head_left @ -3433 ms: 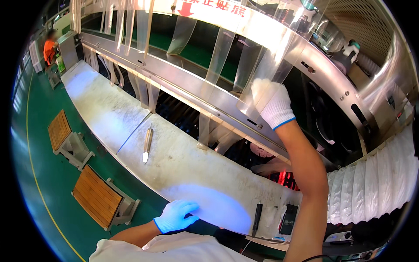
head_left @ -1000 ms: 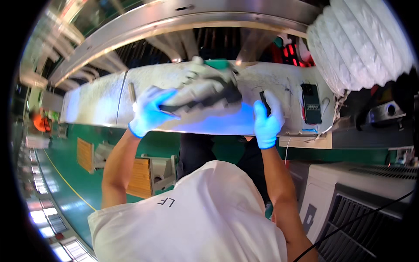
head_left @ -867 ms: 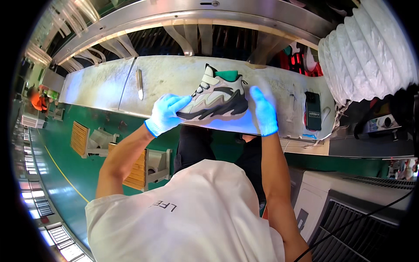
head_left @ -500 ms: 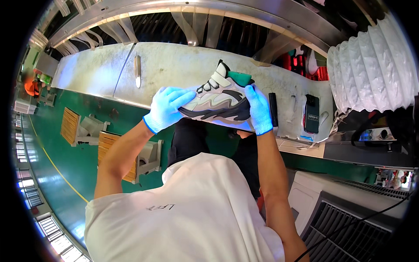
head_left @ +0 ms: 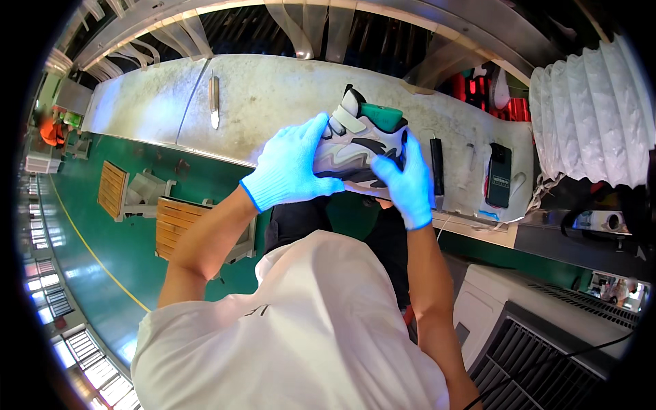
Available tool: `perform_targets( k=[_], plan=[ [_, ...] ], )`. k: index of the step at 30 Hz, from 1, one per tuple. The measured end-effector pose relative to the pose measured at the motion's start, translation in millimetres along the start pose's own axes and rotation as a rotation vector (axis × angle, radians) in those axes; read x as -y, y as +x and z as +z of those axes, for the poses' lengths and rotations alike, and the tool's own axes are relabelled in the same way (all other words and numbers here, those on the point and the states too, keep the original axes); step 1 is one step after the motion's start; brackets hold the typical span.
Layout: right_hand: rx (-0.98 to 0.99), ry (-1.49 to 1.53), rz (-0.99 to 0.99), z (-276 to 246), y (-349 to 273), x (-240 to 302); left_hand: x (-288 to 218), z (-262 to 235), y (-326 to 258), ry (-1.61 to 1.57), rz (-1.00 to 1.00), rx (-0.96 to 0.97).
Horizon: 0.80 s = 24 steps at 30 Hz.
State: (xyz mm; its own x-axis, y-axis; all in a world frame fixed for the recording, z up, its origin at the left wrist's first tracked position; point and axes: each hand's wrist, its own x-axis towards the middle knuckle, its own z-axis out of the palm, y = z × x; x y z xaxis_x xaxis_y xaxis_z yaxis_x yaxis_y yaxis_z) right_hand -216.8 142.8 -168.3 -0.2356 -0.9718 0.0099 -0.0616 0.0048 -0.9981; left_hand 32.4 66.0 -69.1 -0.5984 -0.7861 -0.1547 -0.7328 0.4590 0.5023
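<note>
A grey, white and black sneaker [head_left: 362,152] with a green shoe last [head_left: 381,117] in its opening is held over the front edge of the worktable [head_left: 273,82]. Wrapped round the toe end is my left hand [head_left: 292,164], in a white glove that looks blue under the light, and it hides the toe. My right hand [head_left: 408,179], gloved the same way, grips the heel end, with its thumb across the side near the sole.
A slim tool with a wooden handle [head_left: 214,102] lies at the table's left. Right of the shoe are a black bar-shaped tool [head_left: 436,166], a thin pale tool [head_left: 470,156] and a dark phone [head_left: 499,175]. A white ribbed duct [head_left: 584,113] hangs at far right.
My left hand has slid right and closed further round the toe. The right thumb has come across the shoe's side. The toe end is now covered.
</note>
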Motion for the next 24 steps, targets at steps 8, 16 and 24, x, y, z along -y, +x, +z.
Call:
perform_targets(
  k=[8, 16, 24],
  plan=[
    [0.018, -0.131, -0.111, 17.5, -29.7, -3.2, 3.0, 23.4, -11.5, 0.007, 0.007, -0.199],
    [-0.155, -0.269, -0.065, 35.4, -45.6, 3.4, 7.5, 43.4, -13.6, -0.034, 0.042, -0.346],
    [-0.152, -0.196, -0.046, 34.5, -39.9, 6.6, 23.9, 40.5, -11.2, 0.017, 0.112, -0.291]
  ],
)
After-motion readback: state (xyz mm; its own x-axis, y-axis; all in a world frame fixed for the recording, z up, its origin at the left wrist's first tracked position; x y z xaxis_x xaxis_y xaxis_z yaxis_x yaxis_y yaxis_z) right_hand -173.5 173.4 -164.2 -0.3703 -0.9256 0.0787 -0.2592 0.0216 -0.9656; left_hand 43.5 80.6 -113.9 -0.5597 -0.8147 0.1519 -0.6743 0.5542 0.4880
